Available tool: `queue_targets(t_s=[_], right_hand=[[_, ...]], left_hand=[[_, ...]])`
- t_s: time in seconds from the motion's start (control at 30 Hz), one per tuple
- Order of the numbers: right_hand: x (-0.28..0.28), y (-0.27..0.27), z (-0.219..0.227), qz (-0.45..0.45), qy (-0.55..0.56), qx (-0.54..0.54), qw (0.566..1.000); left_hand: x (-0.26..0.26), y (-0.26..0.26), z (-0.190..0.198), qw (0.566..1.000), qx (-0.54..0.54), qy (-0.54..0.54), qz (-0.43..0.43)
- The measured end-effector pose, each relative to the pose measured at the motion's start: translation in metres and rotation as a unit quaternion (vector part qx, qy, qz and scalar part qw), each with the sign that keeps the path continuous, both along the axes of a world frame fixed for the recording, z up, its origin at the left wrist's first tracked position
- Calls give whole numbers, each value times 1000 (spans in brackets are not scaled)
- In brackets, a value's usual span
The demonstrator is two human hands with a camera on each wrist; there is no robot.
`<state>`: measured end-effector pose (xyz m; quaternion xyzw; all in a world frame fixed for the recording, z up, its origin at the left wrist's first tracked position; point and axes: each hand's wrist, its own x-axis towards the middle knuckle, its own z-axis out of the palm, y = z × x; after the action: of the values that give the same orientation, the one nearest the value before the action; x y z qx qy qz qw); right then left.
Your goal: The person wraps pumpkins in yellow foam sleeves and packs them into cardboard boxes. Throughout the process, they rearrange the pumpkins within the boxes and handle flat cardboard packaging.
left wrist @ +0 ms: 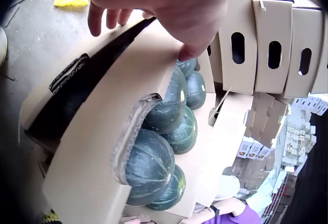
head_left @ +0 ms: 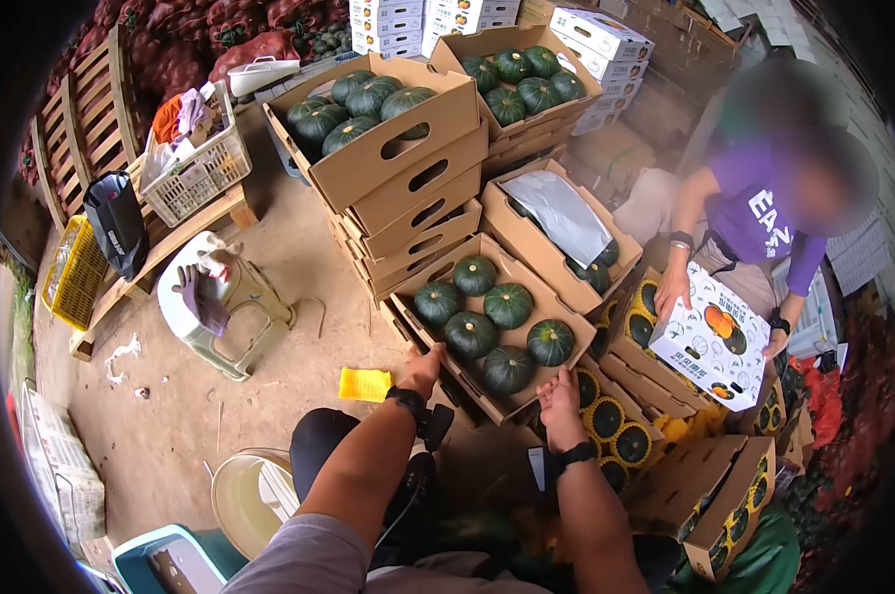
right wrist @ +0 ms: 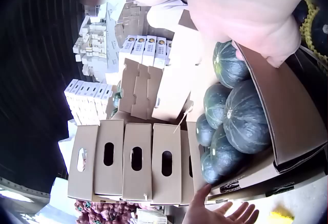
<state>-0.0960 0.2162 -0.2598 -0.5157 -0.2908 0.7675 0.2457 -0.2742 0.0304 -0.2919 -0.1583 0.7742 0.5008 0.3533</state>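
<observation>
An open brown cardboard box (head_left: 532, 404) holds several round dark green pumpkins (head_left: 472, 335); it sits on top of other boxes, close before me. My left hand (head_left: 423, 370) is at the box's near left corner. Its thumb lies over the rim, while its loosely straight fingers extend outside the wall, as the right wrist view shows. On the near right side, my right hand (head_left: 561, 404) grips the wall, thumb inside and fingers on the outer side. In the left wrist view, pumpkins (left wrist: 149, 166) show through the cut-out handle slot.
Beyond stand tall stacks of boxes (head_left: 408, 186) filled with pumpkins. At right, a person in purple (head_left: 754, 203) holds a white printed carton (head_left: 706, 342). A stool (head_left: 215, 302) with gloves, a yellow net (head_left: 365, 384) and a round bucket (head_left: 252, 500) lie to the left.
</observation>
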Motion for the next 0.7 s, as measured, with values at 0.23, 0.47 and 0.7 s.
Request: queue_targets(t_s=[0.23,0.47,0.7], right_hand=[[79,-46,-12,6,67,-38,997],[100,16,-31,2,-35,93,995],[80,27,-45,-26,-205,165,964]], left_hand=[[-13,28,49,910,-200,361,-42],[-32,43,60,909,-211,273,-232],[-118,74,-45,929,167,33,-329]])
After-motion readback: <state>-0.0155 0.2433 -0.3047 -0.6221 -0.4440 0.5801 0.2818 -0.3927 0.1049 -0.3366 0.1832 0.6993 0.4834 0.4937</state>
